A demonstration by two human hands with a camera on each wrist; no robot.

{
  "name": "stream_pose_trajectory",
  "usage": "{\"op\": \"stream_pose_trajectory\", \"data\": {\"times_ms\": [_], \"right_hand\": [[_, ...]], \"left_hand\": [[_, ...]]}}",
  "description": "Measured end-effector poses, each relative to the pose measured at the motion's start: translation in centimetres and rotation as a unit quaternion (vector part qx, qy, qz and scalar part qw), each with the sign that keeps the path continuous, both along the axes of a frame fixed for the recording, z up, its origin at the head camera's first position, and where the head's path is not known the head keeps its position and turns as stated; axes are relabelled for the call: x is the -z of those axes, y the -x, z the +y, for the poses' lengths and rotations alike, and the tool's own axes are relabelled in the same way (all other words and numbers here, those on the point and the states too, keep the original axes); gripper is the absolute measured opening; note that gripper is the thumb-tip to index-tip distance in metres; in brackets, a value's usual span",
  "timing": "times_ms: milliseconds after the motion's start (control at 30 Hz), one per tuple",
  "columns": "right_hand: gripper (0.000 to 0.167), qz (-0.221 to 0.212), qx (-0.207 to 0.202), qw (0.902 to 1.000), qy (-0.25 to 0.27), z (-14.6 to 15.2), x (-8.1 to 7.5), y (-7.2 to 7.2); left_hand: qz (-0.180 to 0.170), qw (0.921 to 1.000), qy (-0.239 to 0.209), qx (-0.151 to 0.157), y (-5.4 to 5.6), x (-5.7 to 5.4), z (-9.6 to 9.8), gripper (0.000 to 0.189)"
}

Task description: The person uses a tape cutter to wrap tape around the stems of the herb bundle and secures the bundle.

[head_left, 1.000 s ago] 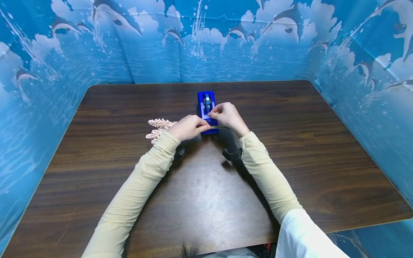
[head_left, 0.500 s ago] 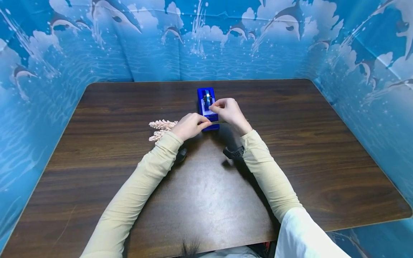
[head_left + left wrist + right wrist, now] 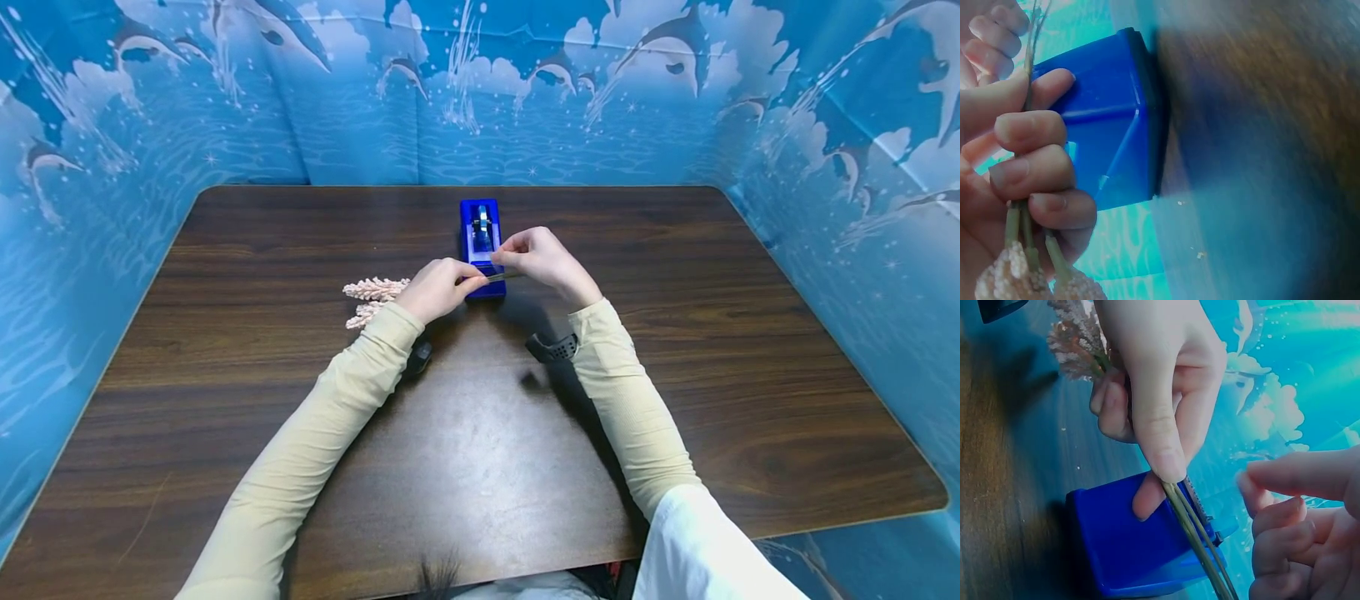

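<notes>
My left hand grips a small bunch of pale pink flower sprigs, their heads pointing left. The thin green-brown stems come out between its thumb and forefinger and run right, across the front of a blue tape dispenser. Beside the dispenser's cutting edge, my right hand holds thumb and forefinger together in a pinch. A faint clear strip of tape shows between the cutter and those fingertips. In the left wrist view, the flower heads hang below the curled fingers.
The dark wood table stretches out around the hands. A blue curtain printed with dolphins stands behind and at both sides. Dark wrist-camera housings sit under the wrists.
My right hand has shifted slightly right and away from the dispenser's middle, still pinching. The left hand keeps its grip on the flower sprigs, nearly in place.
</notes>
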State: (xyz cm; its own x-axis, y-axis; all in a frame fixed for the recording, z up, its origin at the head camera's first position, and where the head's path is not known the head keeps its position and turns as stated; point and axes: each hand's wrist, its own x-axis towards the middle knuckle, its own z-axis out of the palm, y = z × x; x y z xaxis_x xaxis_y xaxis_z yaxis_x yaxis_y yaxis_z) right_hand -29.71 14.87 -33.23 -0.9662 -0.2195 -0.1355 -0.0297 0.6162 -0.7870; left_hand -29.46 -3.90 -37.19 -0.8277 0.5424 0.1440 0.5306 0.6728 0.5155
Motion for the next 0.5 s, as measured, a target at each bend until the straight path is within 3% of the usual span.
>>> {"op": "stream_pose_trajectory", "data": {"times_ms": [500], "right_hand": [[0.023, 0.017, -0.053, 0.9982, -0.021, 0.68, 0.16, 0.34]], "left_hand": [[-0.032, 0.9989, -0.026, -0.024, 0.68, 0.76, -0.07, 0.028]]}}
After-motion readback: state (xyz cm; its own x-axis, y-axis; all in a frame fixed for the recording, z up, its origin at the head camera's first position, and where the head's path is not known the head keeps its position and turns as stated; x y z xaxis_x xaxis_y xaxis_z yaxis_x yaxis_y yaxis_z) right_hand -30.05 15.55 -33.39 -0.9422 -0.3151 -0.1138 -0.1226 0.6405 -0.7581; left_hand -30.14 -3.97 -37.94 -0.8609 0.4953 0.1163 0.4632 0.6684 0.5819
